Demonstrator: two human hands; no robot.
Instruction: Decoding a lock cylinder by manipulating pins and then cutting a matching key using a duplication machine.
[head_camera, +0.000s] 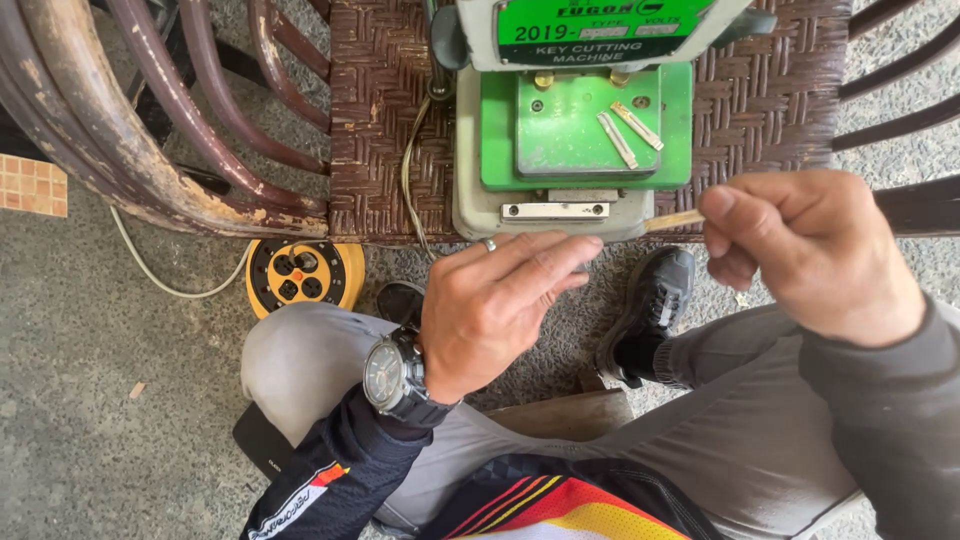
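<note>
My right hand (800, 245) pinches a thin pale metal blade, a key blank (675, 220), its tip pointing left toward the machine. My left hand (495, 300) hovers flat below the machine's front edge, fingers together and pointing right, holding nothing that I can see; it wears a ring and a wristwatch (395, 375). A green and grey key cutting machine (575, 130) stands on a woven brown chair seat (385, 110). Two loose key blanks (628, 132) lie on its green plate.
A yellow round extension cord reel (303, 272) lies on the concrete floor at left, with a white cable running off. Curved chair arms (150, 130) rise at upper left. My knees and black shoe (655, 310) are below the chair.
</note>
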